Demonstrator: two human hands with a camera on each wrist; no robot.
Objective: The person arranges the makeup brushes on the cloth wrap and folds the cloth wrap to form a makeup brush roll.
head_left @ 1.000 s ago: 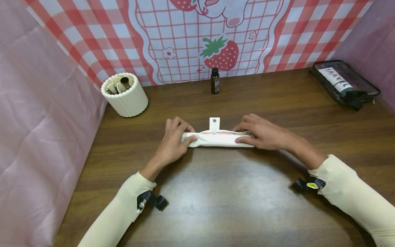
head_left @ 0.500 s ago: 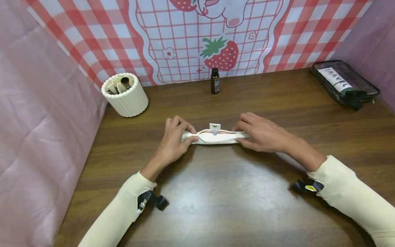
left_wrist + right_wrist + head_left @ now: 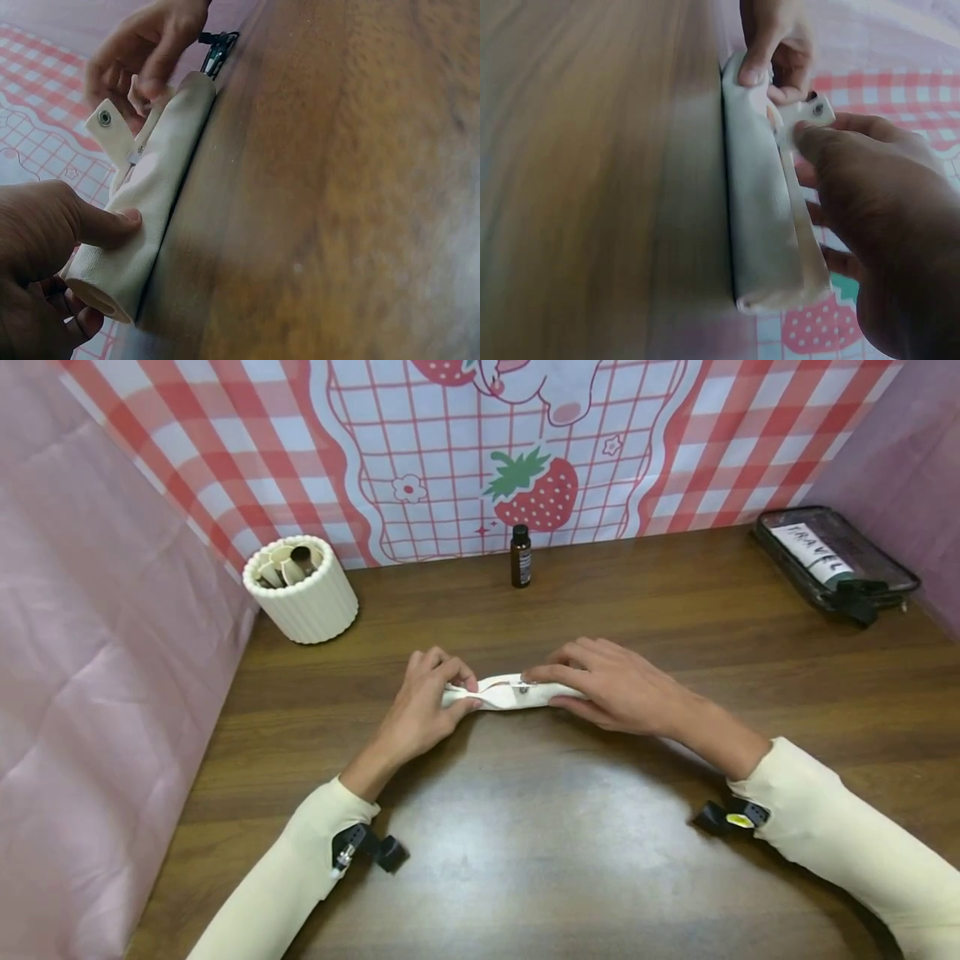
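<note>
A rolled white fabric pouch (image 3: 510, 697) lies crosswise on the wooden table between both hands. My left hand (image 3: 422, 703) pinches its left end, thumb on the near side and fingers behind. At the right part, my right hand (image 3: 618, 689) grips the pouch, its thumb in front and its index finger by the snap tab (image 3: 522, 686). In the left wrist view the tab's round metal snap (image 3: 105, 118) stands out from the roll (image 3: 139, 240). The right wrist view has the right thumb and index finger around the tab (image 3: 817, 111), somewhat blurred. The pouch's right end is hidden by my right hand in the head view.
A cream ribbed holder (image 3: 303, 602) with several makeup brushes stands back left. Behind the pouch is a small dark bottle (image 3: 521, 560). A clear, black-edged bag (image 3: 832, 560) labelled TRAVEL lies back right. A strawberry-print gingham cloth (image 3: 420, 443) hangs behind the table.
My right hand has slid left along the pouch to the snap tab. The tab, upright before, has folded down toward me. My left hand keeps its pinch on the left end.
</note>
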